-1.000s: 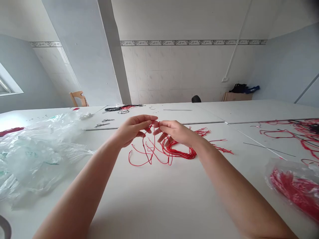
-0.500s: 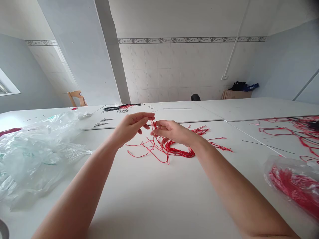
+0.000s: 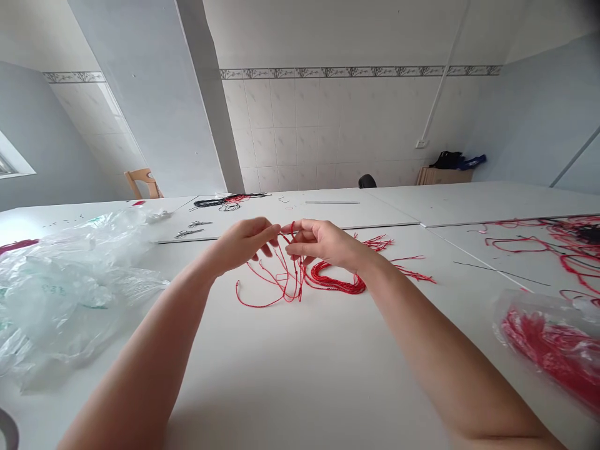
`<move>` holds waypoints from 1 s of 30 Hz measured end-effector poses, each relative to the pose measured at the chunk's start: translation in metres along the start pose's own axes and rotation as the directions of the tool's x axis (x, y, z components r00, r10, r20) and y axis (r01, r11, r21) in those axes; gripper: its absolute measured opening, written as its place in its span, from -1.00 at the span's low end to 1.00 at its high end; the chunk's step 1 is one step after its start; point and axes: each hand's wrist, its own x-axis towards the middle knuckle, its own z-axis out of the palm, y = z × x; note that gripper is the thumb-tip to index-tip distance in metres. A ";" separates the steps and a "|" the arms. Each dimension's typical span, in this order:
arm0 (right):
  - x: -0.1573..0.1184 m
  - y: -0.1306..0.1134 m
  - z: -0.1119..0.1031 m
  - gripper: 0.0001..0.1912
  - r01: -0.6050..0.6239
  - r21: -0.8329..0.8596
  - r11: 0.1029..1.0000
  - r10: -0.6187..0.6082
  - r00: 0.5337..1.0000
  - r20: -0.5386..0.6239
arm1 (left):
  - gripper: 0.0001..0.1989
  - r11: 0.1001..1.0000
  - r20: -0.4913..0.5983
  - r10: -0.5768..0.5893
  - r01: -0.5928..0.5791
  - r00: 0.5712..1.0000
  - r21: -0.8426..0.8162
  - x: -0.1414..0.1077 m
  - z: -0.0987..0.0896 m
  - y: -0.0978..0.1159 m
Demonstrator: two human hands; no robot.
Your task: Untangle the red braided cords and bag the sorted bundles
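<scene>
While both hands are meeting above a white table, the left hand is pinching red string between thumb and forefinger, its grip narrow and the other fingers curling loosely below. The right hand is holding the string just beside it, a loop passing over the forefinger and the thumb bending in close underneath; how tightly it is pressing, I cannot tell. The string is hanging between and below the fingertips, its thin loops and tails spreading toward the left; whether all of them are touching the table is hard to tell. Near the right hand, a bundle of red cords is lying in a curve, its loose ends fanning out to the right. On the left, crumpled plastic bags are spreading beside the forearm, and small scissors are lying beyond that hand. Farther back, black strings are resting in a heap. On the right, a clear bag is holding red threads
</scene>
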 end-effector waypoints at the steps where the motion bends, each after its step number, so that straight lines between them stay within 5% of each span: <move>1: 0.001 0.000 0.000 -0.69 -0.002 -0.005 1.000 0.002 1.000 -0.015 | -0.43 0.999 0.089 -0.034 0.033 0.995 0.009 0.000 0.001 -0.001; 5: 0.000 0.001 0.000 -0.71 0.025 -0.027 0.999 -0.025 1.000 0.003 | -0.28 0.988 0.382 -0.027 0.082 0.924 -0.130 0.002 0.011 -0.004; 11: -0.006 0.001 0.003 -0.81 0.030 -0.236 0.971 -0.022 0.999 0.037 | -0.47 0.921 0.284 0.150 -0.029 0.947 -0.389 0.015 0.032 -0.014; 19: -0.010 -0.005 0.007 -0.77 -0.026 -0.424 0.905 0.000 0.998 -0.060 | -0.54 0.793 0.173 0.110 0.018 0.979 -0.609 0.020 0.035 -0.014; 24: -0.009 -0.013 0.014 -0.79 -0.085 -0.658 0.748 0.015 0.994 -0.111 | -0.58 0.677 0.154 0.077 0.062 0.985 -0.733 0.023 0.043 -0.016; 27: -0.009 -0.013 0.016 -0.68 -0.094 -0.704 0.703 0.022 0.994 -0.111 | -0.51 0.705 0.186 0.092 0.068 0.978 -0.705 0.023 0.046 -0.015; 30: -0.011 -0.010 0.014 -0.48 -0.098 -0.654 0.750 0.043 0.994 -0.099 | -0.51 0.788 0.212 0.109 0.046 0.971 -0.614 0.020 0.044 -0.012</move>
